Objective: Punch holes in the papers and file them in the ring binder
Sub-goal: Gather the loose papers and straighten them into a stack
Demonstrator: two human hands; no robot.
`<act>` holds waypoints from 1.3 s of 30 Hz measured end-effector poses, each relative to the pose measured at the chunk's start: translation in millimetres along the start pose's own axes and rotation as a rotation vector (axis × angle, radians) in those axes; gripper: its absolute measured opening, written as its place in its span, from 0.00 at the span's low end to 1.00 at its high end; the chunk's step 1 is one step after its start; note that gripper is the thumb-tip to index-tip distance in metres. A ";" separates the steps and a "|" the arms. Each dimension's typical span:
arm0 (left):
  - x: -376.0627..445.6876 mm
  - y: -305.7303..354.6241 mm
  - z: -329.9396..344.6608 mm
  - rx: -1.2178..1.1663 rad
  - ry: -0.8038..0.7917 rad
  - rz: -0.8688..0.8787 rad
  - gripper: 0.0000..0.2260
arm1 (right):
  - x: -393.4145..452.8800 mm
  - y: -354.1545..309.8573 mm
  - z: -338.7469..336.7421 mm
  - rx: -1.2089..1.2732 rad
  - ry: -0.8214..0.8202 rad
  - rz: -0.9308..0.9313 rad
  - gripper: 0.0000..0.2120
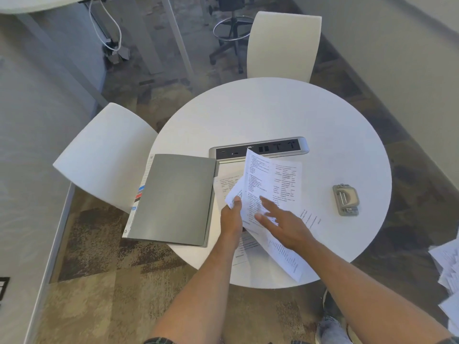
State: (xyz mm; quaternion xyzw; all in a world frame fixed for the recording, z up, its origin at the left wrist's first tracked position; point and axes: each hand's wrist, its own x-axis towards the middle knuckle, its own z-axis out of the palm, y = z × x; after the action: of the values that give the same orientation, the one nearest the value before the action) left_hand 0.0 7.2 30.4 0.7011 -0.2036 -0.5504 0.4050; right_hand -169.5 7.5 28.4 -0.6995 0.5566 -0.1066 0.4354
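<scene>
A grey ring binder [173,198] lies open on the left side of the round white table [273,112], its cover flipped to the left. My left hand [232,216] grips the lower left corner of a bundle of printed papers [263,182], lifted and tilted above more sheets that lie on the binder's right half. My right hand [283,223] rests flat on the papers with fingers spread. A metal hole punch [345,199] sits alone to the right, apart from both hands.
A silver power strip [259,148] is set into the table just behind the papers. Two white chairs [106,155] [283,45] stand at the left and far side. More loose sheets [447,271] show at the right edge. Carpet lies below.
</scene>
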 end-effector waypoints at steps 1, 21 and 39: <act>-1.8 2.6 0.2 -0.015 -0.030 -0.005 0.20 | 4.6 -8.0 0.5 0.051 0.032 0.027 0.36; 9.3 35.2 -18.9 -0.137 -0.024 -0.112 0.28 | -6.8 19.5 12.0 -0.574 0.022 -0.665 0.27; 15.2 34.9 -15.4 -0.114 -0.079 0.095 0.12 | -27.1 44.6 -9.4 -0.541 -0.210 -0.611 0.32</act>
State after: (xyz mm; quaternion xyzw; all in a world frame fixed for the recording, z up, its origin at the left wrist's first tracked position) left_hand 24.7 -19.2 49.9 0.6441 -0.2210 -0.5686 0.4615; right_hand -215.8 26.5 10.6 -0.9286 0.2842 -0.0091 0.2386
